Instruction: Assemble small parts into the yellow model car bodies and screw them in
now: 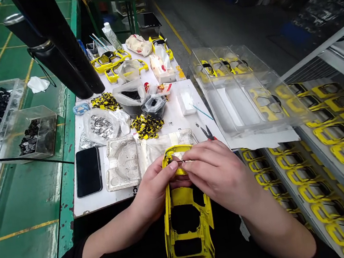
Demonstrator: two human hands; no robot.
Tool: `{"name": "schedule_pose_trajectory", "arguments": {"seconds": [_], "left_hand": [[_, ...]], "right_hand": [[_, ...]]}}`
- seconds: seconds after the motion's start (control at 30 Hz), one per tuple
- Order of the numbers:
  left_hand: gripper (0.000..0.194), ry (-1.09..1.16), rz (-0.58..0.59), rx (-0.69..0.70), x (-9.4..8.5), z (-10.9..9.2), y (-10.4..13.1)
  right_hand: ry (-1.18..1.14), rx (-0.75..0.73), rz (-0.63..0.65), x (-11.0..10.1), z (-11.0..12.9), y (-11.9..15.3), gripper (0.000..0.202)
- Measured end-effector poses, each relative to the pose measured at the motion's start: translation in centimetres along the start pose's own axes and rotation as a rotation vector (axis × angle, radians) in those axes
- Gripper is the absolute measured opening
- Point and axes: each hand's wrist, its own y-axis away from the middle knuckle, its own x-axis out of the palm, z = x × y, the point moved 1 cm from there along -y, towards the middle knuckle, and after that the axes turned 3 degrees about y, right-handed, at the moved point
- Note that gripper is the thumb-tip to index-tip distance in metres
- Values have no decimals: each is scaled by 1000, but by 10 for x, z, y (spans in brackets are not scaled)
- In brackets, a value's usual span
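A yellow plastic frame with several openings is held lengthwise in front of my body. My left hand grips its upper left side, with the thumb on the inner edge. Above the top opening, my right hand pinches a small thin dark piece between thumb and fingers, touching or very near the frame. What the dark piece is, I cannot make out. Just beyond my hands lies a whitish moulded block on the white table.
A phone lies at the left. Bags of metal clips, yellow-black parts and red-handled cutters are beyond my hands. Clear trays and racks of yellow frames stand right; a green conveyor runs left.
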Motion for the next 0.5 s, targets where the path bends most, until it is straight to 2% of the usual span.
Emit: {"name": "schedule_pose_trajectory", "arguments": {"seconds": [0.17, 0.23, 0.3, 0.37, 0.43, 0.5], "left_hand": [[26, 12, -34, -4, 4, -3, -3], [24, 31, -55, -4, 5, -5, -3], [25, 32, -58, -19, 5, -7, -2], [28, 17, -46, -45, 5, -10, -2], [30, -4, -33, -64, 5, -12, -2], [33, -19, -25, -68, 7, -13, -2]], "right_hand": [[-3, 33, 25, -2, 3, 1, 16], [-82, 65, -23, -2, 0, 7, 13], [-181, 213, -137, 1, -6, 17, 16], [-374, 470, -223, 10, -13, 30, 26], [-716, 687, -206, 24, -19, 42, 36], [-1067, 789, -167, 38, -20, 50, 40]]}}
